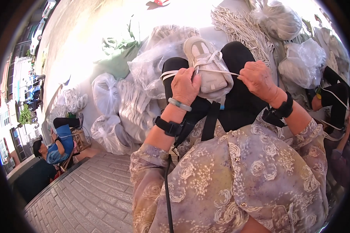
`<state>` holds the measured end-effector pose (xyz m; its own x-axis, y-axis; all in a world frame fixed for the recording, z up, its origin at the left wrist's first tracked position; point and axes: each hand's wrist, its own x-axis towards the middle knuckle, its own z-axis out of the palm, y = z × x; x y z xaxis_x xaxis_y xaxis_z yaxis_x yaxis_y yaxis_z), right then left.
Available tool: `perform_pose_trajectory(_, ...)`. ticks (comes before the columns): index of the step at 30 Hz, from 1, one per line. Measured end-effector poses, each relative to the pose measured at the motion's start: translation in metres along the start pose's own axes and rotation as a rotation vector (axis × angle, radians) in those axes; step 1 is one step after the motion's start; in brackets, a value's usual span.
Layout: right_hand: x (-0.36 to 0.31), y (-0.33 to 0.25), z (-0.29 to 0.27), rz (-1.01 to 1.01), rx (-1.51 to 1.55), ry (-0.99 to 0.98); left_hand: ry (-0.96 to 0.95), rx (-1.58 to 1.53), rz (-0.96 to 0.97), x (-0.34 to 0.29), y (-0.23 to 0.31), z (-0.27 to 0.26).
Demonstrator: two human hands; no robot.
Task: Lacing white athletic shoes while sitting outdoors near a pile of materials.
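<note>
The left hand point(185, 86) rests curled on the near side of a pale grey sneaker point(208, 68), its fingers closed over a white lace point(171, 73) where the lace leaves the shoe. The right hand point(258, 79) is closed in a pinch on the other run of the same lace, drawn taut across the shoe's upper from the right. The sneaker lies sole down on the person's lap, on black trousers point(241, 101), toe pointing away. A pale green bangle point(179, 104) and a black wrist strap point(168, 126) sit on the left wrist; a black strap point(286, 108) circles the right one.

Ahead of the knees, clear plastic bags point(155, 58) crowd the ground, several knotted shut and filled with what look like white shoe parts (their contents are too blurred to tell exactly). A loose heap of white laces point(241, 27) lies just beyond the right knee, with more tied plastic bags point(278, 17) beside it. A green cloth point(118, 58) spreads to the left of the bags.

At the right edge another person's hand point(317, 103) holds a black shoe point(338, 97) with white lace. At the far left a person in blue point(60, 145) sits on the brick paving point(93, 194).
</note>
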<state>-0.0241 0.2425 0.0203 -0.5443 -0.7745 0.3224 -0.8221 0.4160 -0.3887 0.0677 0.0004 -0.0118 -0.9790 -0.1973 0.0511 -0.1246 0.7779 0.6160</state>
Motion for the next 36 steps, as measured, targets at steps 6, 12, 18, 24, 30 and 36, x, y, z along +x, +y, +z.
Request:
perform_pose_trajectory(6,-0.171,0.099,-0.035,0.711,-0.010,0.060,0.044,0.185,0.143,0.005,0.009,-0.001)
perform_pose_trajectory(12,-0.147,0.088,-0.035,0.626,-0.040,-0.269,0.161,0.309,0.322,0.028,0.023,-0.004)
perform_pose_trajectory(18,-0.046,0.039,-0.013,0.291,0.000,0.025,-0.016,0.503,0.353,0.039,0.030,0.001)
perform_pose_trajectory(24,0.010,0.004,0.033,0.074,0.105,0.061,0.059,0.485,0.501,0.045,0.020,-0.001)
perform_pose_trajectory(30,0.017,-0.001,0.040,0.141,0.106,-0.030,0.214,0.475,0.373,0.051,-0.001,-0.019)
perform_pose_trajectory(36,-0.026,0.005,-0.001,0.121,0.042,0.109,0.362,-0.325,-0.205,0.038,-0.030,-0.016)
